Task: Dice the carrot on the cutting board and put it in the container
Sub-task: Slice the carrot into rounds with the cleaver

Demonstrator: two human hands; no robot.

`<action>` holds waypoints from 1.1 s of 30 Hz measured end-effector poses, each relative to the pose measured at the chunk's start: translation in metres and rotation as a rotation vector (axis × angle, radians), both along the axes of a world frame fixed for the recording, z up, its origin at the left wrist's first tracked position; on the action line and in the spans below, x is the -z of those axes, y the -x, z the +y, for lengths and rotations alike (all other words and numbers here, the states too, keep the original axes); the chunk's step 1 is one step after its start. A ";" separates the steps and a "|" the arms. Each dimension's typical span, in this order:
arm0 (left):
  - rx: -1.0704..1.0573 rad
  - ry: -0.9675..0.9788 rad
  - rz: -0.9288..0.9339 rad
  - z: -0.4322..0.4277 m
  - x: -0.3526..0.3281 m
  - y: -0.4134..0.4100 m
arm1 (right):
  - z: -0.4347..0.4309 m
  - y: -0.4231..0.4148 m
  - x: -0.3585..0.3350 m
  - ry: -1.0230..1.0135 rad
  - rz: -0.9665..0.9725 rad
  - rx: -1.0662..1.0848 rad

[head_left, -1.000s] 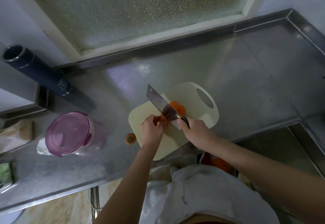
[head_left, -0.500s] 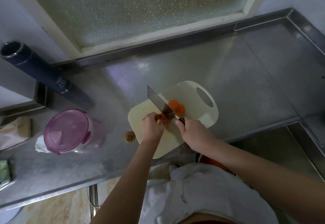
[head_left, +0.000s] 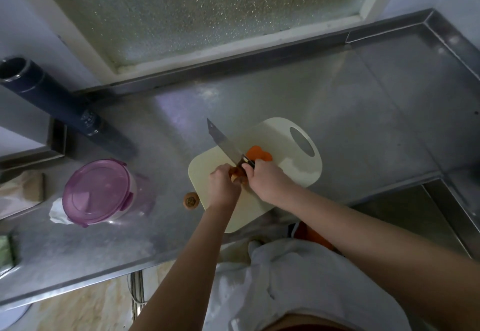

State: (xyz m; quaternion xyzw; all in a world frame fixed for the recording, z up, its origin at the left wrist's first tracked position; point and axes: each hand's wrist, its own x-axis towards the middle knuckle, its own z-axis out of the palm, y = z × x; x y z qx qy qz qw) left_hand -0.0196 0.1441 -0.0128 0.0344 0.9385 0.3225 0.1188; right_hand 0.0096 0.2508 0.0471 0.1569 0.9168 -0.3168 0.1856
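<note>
1. Our left hand [head_left: 223, 185] curls its fingers over the carrot [head_left: 237, 174], pinning it to the cutting board [head_left: 291, 174] so it cannot roll.
2. Our right hand [head_left: 265, 178] wraps the knife [head_left: 224, 141] handle, blade beside the left knuckles.
3. Cut pieces [head_left: 258, 154] sit behind the blade. The container [head_left: 97, 193] stands lidded, well to the left on the table [head_left: 363, 123].

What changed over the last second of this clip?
The right hand slid the knife leftward along the carrot, closing on the left hand, which kept its grip on it. Cut slices, cutting board, lidded container and carrot end stayed put.
</note>
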 end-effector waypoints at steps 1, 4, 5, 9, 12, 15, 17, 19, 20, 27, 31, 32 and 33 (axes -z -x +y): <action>0.003 -0.004 0.006 0.000 0.001 0.000 | -0.001 0.004 0.001 -0.006 0.009 -0.002; -0.010 -0.016 0.009 -0.002 0.000 -0.001 | -0.004 0.009 0.001 -0.009 0.013 -0.019; -0.013 -0.014 0.010 -0.002 0.001 -0.001 | -0.004 0.008 0.001 -0.015 0.009 -0.023; -0.011 0.000 -0.004 -0.002 0.000 0.001 | -0.003 0.001 -0.002 -0.013 -0.016 -0.024; -0.002 0.014 -0.026 -0.002 -0.002 0.004 | 0.002 -0.007 -0.006 0.007 -0.040 -0.027; -0.018 -0.002 -0.050 -0.002 -0.005 0.008 | 0.010 -0.022 -0.008 0.024 -0.059 -0.036; -0.019 0.002 -0.058 -0.002 -0.006 0.010 | 0.015 -0.033 -0.008 0.008 -0.070 -0.048; -0.011 0.011 -0.069 -0.002 -0.007 0.011 | 0.020 -0.042 -0.008 0.005 -0.086 -0.046; -0.005 0.010 -0.074 -0.001 -0.007 0.012 | 0.021 -0.045 -0.009 0.013 -0.088 -0.044; 0.036 0.025 -0.074 -0.001 -0.007 0.016 | 0.020 -0.036 -0.005 0.039 -0.083 -0.028; 0.040 0.043 -0.078 -0.001 -0.007 0.018 | 0.018 -0.027 -0.003 0.062 -0.093 -0.004; 0.041 0.041 -0.084 -0.001 -0.007 0.018 | 0.017 -0.025 -0.004 0.068 -0.095 -0.002; 0.041 0.037 -0.089 -0.001 -0.007 0.019 | 0.016 -0.023 -0.004 0.081 -0.099 -0.001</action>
